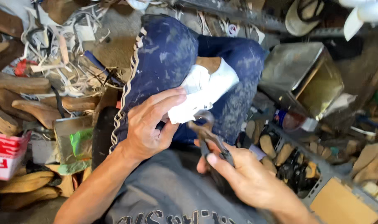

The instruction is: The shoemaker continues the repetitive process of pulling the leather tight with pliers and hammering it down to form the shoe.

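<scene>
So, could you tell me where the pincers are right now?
In the head view, the pincers sit low at centre, gripped by the right hand, jaws at the white piece on the knee.
</scene>
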